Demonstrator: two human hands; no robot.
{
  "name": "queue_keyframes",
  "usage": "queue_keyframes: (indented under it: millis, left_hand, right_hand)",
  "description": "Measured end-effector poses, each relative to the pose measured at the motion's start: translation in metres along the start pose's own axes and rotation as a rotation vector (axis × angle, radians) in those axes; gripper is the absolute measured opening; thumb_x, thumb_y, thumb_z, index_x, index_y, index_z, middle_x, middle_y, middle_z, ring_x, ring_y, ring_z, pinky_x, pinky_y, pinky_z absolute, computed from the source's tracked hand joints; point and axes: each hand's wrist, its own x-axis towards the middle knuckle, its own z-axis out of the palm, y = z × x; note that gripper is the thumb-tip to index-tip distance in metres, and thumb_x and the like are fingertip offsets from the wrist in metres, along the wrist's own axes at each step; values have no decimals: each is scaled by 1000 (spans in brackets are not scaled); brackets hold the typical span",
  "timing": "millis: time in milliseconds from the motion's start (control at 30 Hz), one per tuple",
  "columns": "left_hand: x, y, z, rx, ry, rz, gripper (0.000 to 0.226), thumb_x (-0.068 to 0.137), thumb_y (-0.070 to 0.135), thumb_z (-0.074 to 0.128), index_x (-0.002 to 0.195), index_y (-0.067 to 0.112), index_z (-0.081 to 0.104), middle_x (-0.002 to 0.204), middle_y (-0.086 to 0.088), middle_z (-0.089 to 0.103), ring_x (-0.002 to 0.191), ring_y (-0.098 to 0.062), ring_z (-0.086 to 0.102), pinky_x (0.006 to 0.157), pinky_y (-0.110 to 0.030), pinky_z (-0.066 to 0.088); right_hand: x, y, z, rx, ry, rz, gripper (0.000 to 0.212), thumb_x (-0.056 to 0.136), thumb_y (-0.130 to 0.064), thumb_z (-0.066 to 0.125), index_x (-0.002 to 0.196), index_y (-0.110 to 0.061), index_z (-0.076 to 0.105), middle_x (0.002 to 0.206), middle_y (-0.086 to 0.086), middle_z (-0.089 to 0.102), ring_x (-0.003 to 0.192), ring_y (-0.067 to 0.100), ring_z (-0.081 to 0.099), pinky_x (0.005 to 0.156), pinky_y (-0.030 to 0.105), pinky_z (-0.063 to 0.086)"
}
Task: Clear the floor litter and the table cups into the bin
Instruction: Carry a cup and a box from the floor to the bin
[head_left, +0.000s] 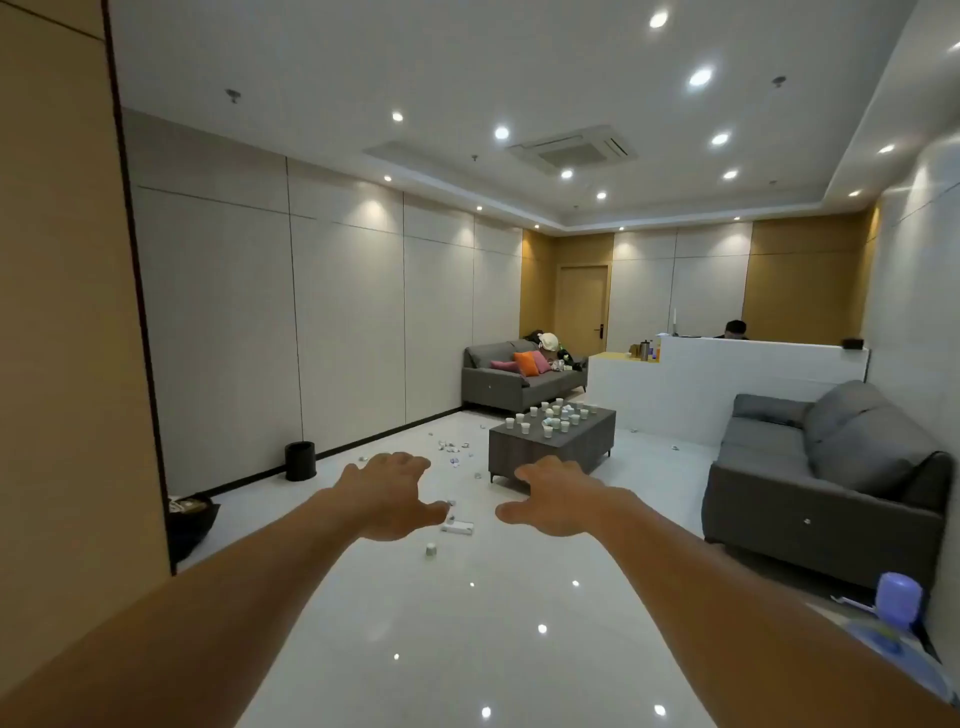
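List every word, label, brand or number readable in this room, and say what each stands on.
No text is readable in this view.
Scattered white floor litter with blue marks: too small to read.
Flat white box on the floor: no legible print.
Blurred blue-and-white pack at lower right: unreadable.
Small white cups on the grey coffee table: too small to tell.

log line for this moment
left hand: open, empty | right hand: open, empty | cups: on table | litter: on floor | bin: by wall

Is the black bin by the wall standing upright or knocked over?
Upright. The bin stands on its base, sides vertical, round rim at the top.
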Motion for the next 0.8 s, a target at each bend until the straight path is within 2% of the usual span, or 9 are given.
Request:
queue_keyframes:
  millis: [200, 500, 633, 800]
  left_hand:
    - [92, -4, 18, 2, -17, 0, 80, 85, 68, 43, 150, 27, 20, 158, 4, 21, 144, -19, 20, 114, -49, 22]
    - [275, -7, 47, -29, 1, -49, 79, 85, 68, 42, 150, 28, 21, 158, 5, 21, 143, -19, 22, 113, -45, 25]
    - [348, -29, 69, -14, -45, -95, 80, 84, 69, 43, 150, 28, 21, 158, 5, 21, 143, -20, 21, 112, -46, 22]
    - [453, -70, 87, -12, -35, -110, 79, 85, 67, 43, 150, 28, 20, 158, 6, 20, 143, -19, 21, 112, -45, 22]
  right_hand:
    - [83, 35, 3, -3, 12, 31, 82, 83, -70, 50, 150, -26, 30, 153, 7, 29, 138, 35, 28, 108, 55, 34]
    - [261, 97, -10, -7, -6, -49, 79, 84, -70, 50, 146, -24, 36, 152, 8, 33, 139, 35, 29, 109, 56, 31]
    - [345, 108, -10, -8, -17, -63, 82, 84, -69, 50, 150, -25, 29, 156, 5, 27, 142, 35, 23, 110, 56, 29]
    - [456, 103, 1, -18, -21, -75, 76, 84, -68, 51, 145, -25, 37, 150, 6, 33, 137, 33, 29, 107, 54, 34]
